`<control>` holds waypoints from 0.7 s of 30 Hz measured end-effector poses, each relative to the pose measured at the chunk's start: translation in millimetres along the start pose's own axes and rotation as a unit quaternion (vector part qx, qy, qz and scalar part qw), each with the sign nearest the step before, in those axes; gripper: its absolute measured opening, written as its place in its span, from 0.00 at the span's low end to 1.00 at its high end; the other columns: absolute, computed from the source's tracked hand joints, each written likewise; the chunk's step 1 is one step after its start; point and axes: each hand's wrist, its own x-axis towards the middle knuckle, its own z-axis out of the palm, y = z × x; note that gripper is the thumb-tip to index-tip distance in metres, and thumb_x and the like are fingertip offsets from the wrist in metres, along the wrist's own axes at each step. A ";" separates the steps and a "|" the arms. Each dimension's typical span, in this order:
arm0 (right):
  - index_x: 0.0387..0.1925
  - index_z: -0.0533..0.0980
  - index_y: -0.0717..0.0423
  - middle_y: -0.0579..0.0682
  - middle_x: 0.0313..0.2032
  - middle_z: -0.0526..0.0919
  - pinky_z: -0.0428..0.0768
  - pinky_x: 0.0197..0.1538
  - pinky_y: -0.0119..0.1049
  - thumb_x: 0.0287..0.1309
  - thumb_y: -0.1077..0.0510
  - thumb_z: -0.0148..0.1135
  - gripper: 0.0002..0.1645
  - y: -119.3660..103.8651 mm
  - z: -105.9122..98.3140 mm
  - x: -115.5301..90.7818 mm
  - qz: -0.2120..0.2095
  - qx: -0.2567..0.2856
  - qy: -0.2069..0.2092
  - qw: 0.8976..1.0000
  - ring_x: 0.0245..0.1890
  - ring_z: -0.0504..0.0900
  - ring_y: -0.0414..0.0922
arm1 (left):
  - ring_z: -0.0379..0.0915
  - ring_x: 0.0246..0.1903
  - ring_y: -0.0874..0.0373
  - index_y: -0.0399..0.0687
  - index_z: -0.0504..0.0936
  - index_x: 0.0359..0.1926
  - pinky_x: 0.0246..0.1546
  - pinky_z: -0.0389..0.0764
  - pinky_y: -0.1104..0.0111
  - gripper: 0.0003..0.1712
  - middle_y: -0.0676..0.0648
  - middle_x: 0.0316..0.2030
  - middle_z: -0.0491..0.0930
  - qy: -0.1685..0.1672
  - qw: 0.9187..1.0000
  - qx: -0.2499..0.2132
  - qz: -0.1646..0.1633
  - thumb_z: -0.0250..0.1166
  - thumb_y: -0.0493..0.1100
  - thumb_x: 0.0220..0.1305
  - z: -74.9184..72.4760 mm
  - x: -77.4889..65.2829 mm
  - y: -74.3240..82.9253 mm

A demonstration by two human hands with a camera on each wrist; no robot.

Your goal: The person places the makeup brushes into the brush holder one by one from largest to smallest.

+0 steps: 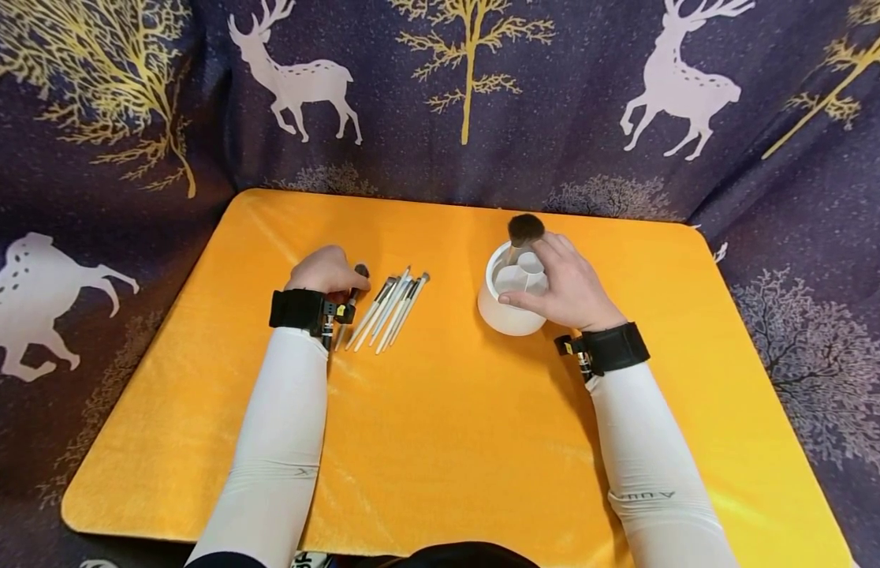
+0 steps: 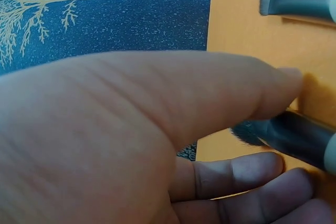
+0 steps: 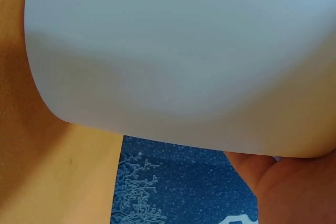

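Note:
My left hand (image 1: 326, 270) is at the left of the loose brushes. Thumb and fingers pinch a dark-headed makeup brush (image 2: 299, 137) near its ferrule; its pale handle (image 1: 341, 333) slants down toward the table. Beside it lie several thin makeup brushes (image 1: 388, 312) with light handles, fanned close together. With my right hand (image 1: 573, 288) I grip a white round brush holder (image 1: 507, 319) at its rim, thumb on the near side. One large fluffy makeup brush (image 1: 526, 228) stands bristles up in the divided holder. The holder's smooth wall (image 3: 173, 61) fills most of the right wrist view.
A yellow cloth-covered table (image 1: 440, 442) lies under everything. Behind it hangs a dark blue curtain (image 1: 412, 150) with deer and trees, close to the table's far edge. Black camera straps (image 1: 298, 309) circle both wrists.

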 end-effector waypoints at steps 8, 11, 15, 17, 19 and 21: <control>0.64 0.69 0.36 0.42 0.65 0.67 0.69 0.58 0.52 0.41 0.22 0.67 0.49 -0.3 0.3 -0.7 0.003 -0.004 -0.001 1.000 0.64 0.64 0.44 | 0.75 0.21 0.50 0.43 0.85 0.25 0.25 0.71 0.62 0.14 0.41 0.22 0.81 -0.007 1.000 -0.001 0.015 0.70 0.50 0.53 -0.4 -4.4 1.2; 0.64 0.69 0.36 0.42 0.65 0.67 0.70 0.57 0.52 0.41 0.22 0.67 0.49 0.1 0.5 -0.7 0.005 -0.002 -0.004 1.000 0.64 0.64 0.44 | 0.75 0.21 0.50 0.43 0.85 0.25 0.25 0.72 0.62 0.14 0.41 0.22 0.80 -0.007 1.000 -0.002 0.020 0.70 0.50 0.53 -0.3 -5.8 0.7; 0.63 0.69 0.36 0.42 0.65 0.67 0.70 0.57 0.52 0.41 0.22 0.67 0.49 -0.2 0.3 -0.1 0.004 -0.001 -0.002 1.000 0.63 0.64 0.44 | 0.76 0.21 0.50 0.42 0.84 0.25 0.25 0.73 0.62 0.14 0.41 0.22 0.80 0.001 1.000 -0.001 0.022 0.70 0.50 0.53 0.4 -6.0 0.2; 0.63 0.69 0.36 0.42 0.64 0.67 0.70 0.57 0.52 0.41 0.22 0.67 0.49 -0.8 0.1 0.1 0.003 -0.001 -0.001 1.000 0.63 0.64 0.44 | 0.76 0.21 0.50 0.43 0.84 0.25 0.25 0.74 0.62 0.13 0.41 0.22 0.80 0.004 1.000 -0.001 0.023 0.70 0.49 0.52 0.5 -6.0 0.2; 0.63 0.69 0.36 0.42 0.64 0.67 0.70 0.56 0.52 0.41 0.22 0.67 0.49 -1.2 -0.2 0.2 0.002 0.000 -0.001 1.000 0.63 0.64 0.44 | 0.75 0.20 0.50 0.42 0.84 0.25 0.25 0.73 0.62 0.13 0.41 0.22 0.80 0.004 1.000 -0.002 0.024 0.70 0.48 0.52 0.5 -5.9 0.1; 0.63 0.69 0.36 0.42 0.64 0.68 0.70 0.56 0.52 0.41 0.22 0.67 0.49 -1.4 -0.4 0.3 0.002 0.001 -0.001 1.000 0.63 0.64 0.44 | 0.74 0.20 0.50 0.42 0.84 0.26 0.24 0.73 0.62 0.12 0.41 0.22 0.80 0.002 1.000 -0.003 0.025 0.70 0.47 0.51 0.0 -5.8 -0.1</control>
